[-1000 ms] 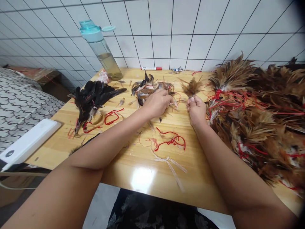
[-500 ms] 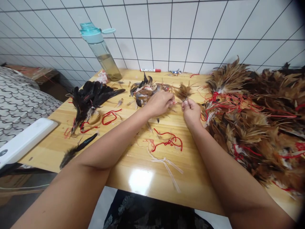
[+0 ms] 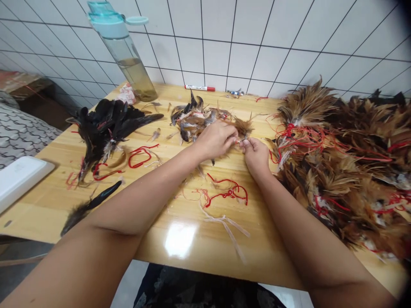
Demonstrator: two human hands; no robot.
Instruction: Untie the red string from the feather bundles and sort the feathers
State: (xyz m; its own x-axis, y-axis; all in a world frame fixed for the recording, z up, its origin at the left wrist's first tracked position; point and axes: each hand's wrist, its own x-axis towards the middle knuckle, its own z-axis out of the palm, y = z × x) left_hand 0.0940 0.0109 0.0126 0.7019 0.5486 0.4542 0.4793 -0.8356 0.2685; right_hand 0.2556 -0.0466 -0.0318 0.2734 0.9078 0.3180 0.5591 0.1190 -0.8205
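Tabletop (image 3: 272, 244), hands (image 3: 257, 157) close, brown feathers (image 3: 243, 126) — pinched

We see smooth, glossy wood on the tabletop (image 3: 276, 248) beneath the bottle (image 3: 120, 51), seemingly clear, shiny plastic. Right of the bottle, the brown feather tuft (image 3: 243, 127) looks matt; before the bottle, black feathers (image 3: 107, 122) gleam; behind the bottle, wall tiles (image 3: 250, 21) look smooth.

brown feather tuft (image 3: 243, 127) | fanned | tips pointing away | base pinched
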